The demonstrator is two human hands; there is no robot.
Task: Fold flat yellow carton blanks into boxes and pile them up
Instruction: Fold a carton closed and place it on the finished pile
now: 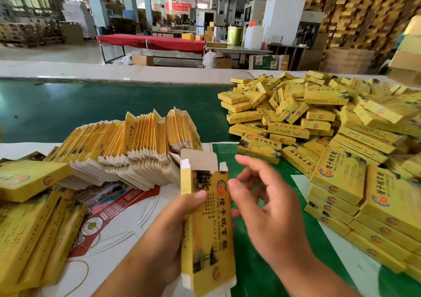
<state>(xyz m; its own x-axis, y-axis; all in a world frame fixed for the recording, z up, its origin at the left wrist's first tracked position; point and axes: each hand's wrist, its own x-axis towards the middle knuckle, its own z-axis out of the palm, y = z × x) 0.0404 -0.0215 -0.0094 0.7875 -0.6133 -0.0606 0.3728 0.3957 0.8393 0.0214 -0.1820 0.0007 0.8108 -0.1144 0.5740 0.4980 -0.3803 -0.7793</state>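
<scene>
A yellow carton (208, 223) stands upright in front of me, opened into a box shape with its top and bottom flaps still unfolded. My left hand (175, 223) grips it from the left, thumb on the printed face. My right hand (262, 207) hovers at the carton's right edge with its fingers spread, thumb touching the edge. Flat yellow blanks (127, 144) lie fanned in rows behind the carton. A big loose pile of folded boxes (319, 119) fills the right side.
More yellow cartons lie stacked at the left (29, 217). A printed red and white sheet (109, 207) lies under them. The green belt (91, 107) runs across behind the blanks. Neat stacks of folded boxes (364, 205) sit close at my right.
</scene>
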